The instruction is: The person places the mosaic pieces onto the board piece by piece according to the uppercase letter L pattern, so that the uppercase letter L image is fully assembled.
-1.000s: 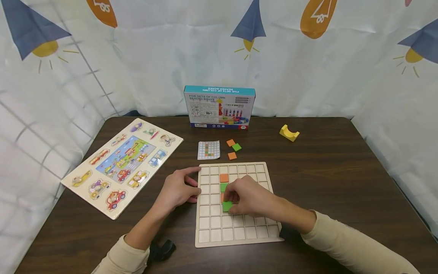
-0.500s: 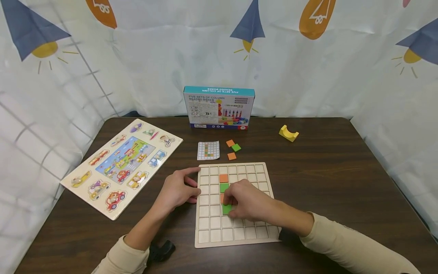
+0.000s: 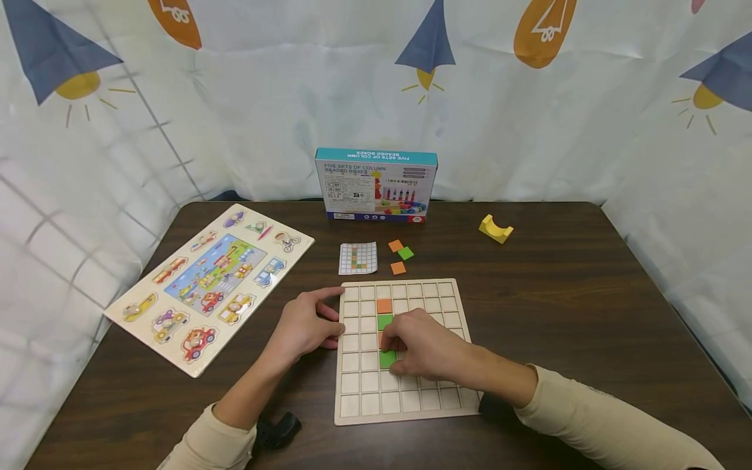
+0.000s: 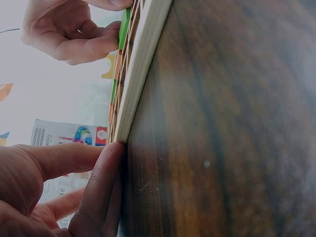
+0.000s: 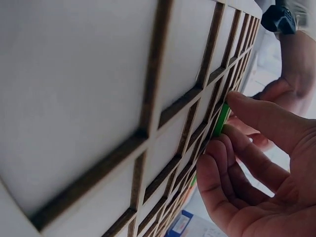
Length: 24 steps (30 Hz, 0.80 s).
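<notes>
My right hand (image 3: 427, 346) pinches a green square tile (image 3: 387, 360) between thumb and fingers, over the third column of a wooden grid board (image 3: 410, 400). In the right wrist view the same green tile (image 5: 221, 120) stands tilted against the grid lines. Above it in that column lie an orange tile (image 3: 384, 305), a green tile (image 3: 384, 322) and another orange tile, partly hidden by my fingers. My left hand (image 3: 302, 326) touches the board's left edge; in the left wrist view its fingertips press against the board's wooden side (image 4: 140, 81).
Behind the board are a printed pattern card (image 3: 358, 258), two loose orange tiles (image 3: 398, 268) and a loose green tile (image 3: 406, 253). A cardboard box (image 3: 376, 185) stands at the back. To the left lies a vehicle puzzle (image 3: 211, 287); a yellow curved block (image 3: 496, 229) sits at the right.
The green tile in my right hand has come down slightly and shifted a little left, into line with the column. My left hand stays at the board's edge.
</notes>
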Motion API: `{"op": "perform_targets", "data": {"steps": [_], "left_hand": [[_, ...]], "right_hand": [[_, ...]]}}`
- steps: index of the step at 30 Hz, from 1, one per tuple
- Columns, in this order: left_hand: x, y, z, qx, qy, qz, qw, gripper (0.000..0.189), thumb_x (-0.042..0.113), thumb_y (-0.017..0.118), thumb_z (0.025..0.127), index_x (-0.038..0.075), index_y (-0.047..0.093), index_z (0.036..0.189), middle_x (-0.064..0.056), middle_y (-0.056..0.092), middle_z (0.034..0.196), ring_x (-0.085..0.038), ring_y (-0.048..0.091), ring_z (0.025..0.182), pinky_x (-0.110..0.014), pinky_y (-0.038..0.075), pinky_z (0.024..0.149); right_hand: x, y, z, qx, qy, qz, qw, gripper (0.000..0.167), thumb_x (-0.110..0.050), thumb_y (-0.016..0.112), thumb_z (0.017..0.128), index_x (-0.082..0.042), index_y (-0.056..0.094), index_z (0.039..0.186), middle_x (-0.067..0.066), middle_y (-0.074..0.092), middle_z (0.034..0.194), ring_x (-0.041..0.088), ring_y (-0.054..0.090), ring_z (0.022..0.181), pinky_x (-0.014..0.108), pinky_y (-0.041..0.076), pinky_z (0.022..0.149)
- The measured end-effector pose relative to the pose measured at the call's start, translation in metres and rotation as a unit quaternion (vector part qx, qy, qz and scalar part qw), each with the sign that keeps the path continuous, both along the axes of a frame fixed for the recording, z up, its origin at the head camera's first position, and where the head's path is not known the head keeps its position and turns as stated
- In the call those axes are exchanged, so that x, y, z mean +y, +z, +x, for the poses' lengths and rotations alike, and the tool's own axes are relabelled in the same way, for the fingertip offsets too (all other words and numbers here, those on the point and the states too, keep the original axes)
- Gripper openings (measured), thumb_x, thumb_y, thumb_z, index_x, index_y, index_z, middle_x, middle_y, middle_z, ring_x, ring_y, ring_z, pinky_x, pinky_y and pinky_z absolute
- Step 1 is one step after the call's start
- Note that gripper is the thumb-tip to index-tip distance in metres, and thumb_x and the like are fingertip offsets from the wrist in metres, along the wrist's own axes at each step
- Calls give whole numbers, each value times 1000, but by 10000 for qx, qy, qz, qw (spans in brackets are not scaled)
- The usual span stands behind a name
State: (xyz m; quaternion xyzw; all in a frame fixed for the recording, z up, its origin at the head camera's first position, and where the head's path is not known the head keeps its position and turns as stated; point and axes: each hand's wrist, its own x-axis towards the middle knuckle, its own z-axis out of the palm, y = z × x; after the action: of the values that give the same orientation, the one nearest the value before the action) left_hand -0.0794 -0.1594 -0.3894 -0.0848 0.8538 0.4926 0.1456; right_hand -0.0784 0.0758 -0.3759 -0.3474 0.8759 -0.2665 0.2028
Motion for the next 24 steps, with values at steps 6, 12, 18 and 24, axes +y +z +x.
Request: {"op": "perform_targets", "data": {"steps": [6,12,18,24], "left_hand": [[0,0,0,-8,-1,-30,10000,71,-5,78,81,12,59,147,-16,67,99,-17,70,63,-34,65,56],[1,0,0,-19,-3,-44,10000,71,-5,78,81,12,59,147,-16,67,99,-16,70,63,-34,65,56],[1,1,0,-27,8,-4,10000,71,-6,77,81,12,59,147,-16,67,99,-17,71,62,-34,65,56],[1,1,0,5,28,5,10000,71,-6,77,80,11,60,146,-15,67,98,-17,70,61,-34,65,55]], "right_hand": [[0,0,0,42,23,-4,10000,23,-9,90,78,-11,79,98,-6,71,83,10,60,75,17,52,67],[0,1,1,-36,23,-26,10000,23,-10,91,79,-10,79,99,-6,71,84,10,60,76,17,53,69],[1,3,-1,-72,4,-71,9999,22,-12,90,80,-12,79,98,-6,71,84,11,61,76,18,54,69],[3,4,-5,143,-9,-140,9998,19,-11,90,79,-13,78,93,-6,70,82,11,60,75,19,52,67]]}}
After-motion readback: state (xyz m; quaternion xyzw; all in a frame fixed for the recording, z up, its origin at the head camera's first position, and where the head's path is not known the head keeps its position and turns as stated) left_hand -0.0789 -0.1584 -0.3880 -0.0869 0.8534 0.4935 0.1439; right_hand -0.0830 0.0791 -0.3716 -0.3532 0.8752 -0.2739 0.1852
